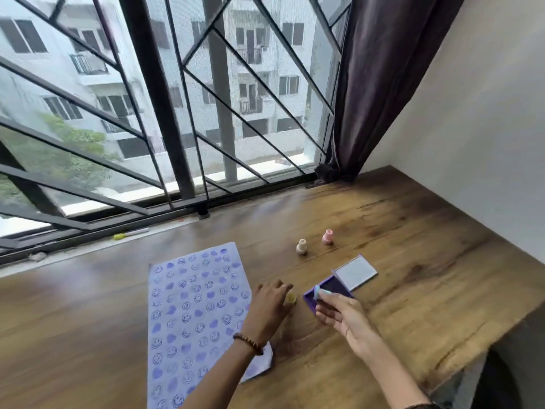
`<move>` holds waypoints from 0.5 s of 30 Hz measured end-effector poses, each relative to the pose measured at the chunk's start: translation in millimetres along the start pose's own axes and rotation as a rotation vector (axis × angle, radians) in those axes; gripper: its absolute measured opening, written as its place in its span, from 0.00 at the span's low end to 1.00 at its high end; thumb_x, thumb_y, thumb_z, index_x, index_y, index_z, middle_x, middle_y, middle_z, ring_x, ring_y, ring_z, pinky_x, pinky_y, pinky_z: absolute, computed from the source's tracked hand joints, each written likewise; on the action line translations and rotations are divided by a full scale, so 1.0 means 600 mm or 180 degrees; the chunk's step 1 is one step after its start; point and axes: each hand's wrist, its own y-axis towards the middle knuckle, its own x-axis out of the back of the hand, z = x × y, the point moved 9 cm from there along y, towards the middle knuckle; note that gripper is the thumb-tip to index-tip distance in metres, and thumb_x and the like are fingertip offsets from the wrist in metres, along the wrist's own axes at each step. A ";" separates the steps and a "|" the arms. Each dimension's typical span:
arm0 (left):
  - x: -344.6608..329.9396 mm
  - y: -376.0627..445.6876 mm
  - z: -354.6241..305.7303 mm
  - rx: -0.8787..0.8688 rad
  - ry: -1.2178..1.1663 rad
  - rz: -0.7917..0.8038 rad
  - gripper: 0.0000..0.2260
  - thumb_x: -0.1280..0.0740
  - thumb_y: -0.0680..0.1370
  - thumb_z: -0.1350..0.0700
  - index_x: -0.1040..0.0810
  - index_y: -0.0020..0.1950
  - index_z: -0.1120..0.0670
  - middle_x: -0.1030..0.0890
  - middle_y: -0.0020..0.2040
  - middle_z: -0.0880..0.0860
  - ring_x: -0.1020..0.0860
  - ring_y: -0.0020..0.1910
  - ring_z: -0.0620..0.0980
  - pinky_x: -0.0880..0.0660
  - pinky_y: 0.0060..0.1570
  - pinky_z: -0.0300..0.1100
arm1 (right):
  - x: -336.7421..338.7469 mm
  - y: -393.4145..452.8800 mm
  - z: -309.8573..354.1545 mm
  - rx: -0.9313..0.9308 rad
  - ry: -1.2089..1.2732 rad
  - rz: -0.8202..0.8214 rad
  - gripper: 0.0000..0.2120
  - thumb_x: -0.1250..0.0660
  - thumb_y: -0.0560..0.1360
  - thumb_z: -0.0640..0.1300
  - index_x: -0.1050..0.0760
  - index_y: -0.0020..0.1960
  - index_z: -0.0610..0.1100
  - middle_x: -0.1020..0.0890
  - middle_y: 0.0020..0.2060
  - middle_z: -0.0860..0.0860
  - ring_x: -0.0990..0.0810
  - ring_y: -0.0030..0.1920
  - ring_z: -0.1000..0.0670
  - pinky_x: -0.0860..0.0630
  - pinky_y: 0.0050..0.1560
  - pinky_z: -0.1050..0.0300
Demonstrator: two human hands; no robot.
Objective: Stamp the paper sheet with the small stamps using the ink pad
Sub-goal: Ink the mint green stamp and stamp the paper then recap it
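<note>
left hand (272, 305) grips a small yellow stamp (291, 297) beside the stamped lilac paper sheet (194, 314); right hand (339, 315) pinches a pale blue stamp (317, 292) over the open purple ink pad (330, 289).

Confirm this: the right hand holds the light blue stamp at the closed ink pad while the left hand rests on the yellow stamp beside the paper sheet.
One detail is wrong: the ink pad is open, not closed, with its lid swung back onto the table. The head view shows it. The rest stands: the right hand holds the light blue stamp at the pad, and the left hand rests on the yellow stamp beside the paper sheet.
</note>
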 end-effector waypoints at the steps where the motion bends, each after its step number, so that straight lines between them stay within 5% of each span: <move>1: -0.003 0.008 0.001 0.0036 0.0077 0.0014 0.15 0.42 0.77 0.52 0.30 0.63 0.49 0.25 0.62 0.51 0.28 0.62 0.52 0.40 0.59 0.45 | 0.007 0.004 0.004 0.0018 -0.0053 -0.0004 0.04 0.32 0.72 0.35 0.21 0.38 0.39 0.19 0.26 0.47 0.20 0.27 0.54 0.20 0.29 0.64; 5: -0.001 0.023 0.007 0.0181 -0.0012 -0.0127 0.09 0.38 0.74 0.51 0.24 0.53 0.50 0.21 0.53 0.51 0.24 0.54 0.51 0.39 0.54 0.45 | 0.024 0.018 0.020 0.0083 -0.0565 0.0073 0.03 0.33 0.72 0.35 0.22 0.41 0.39 0.20 0.30 0.46 0.21 0.31 0.52 0.20 0.31 0.64; 11: 0.019 0.008 0.006 0.1040 -0.3083 -0.0374 0.04 0.32 0.73 0.61 0.19 0.40 0.56 0.21 0.32 0.48 0.26 0.31 0.38 0.30 0.36 0.34 | -0.008 0.023 0.083 0.0912 -0.1885 0.0304 0.10 0.30 0.69 0.33 0.22 0.43 0.47 0.18 0.40 0.50 0.20 0.39 0.57 0.23 0.38 0.67; 15: 0.015 -0.009 -0.006 0.1365 -0.3722 -0.0150 0.08 0.37 0.76 0.62 0.19 0.42 0.53 0.18 0.26 0.40 0.22 0.32 0.35 0.29 0.30 0.26 | -0.044 0.013 0.106 0.1433 -0.2480 0.0489 0.10 0.28 0.68 0.36 0.22 0.45 0.47 0.17 0.41 0.55 0.20 0.40 0.66 0.28 0.37 0.76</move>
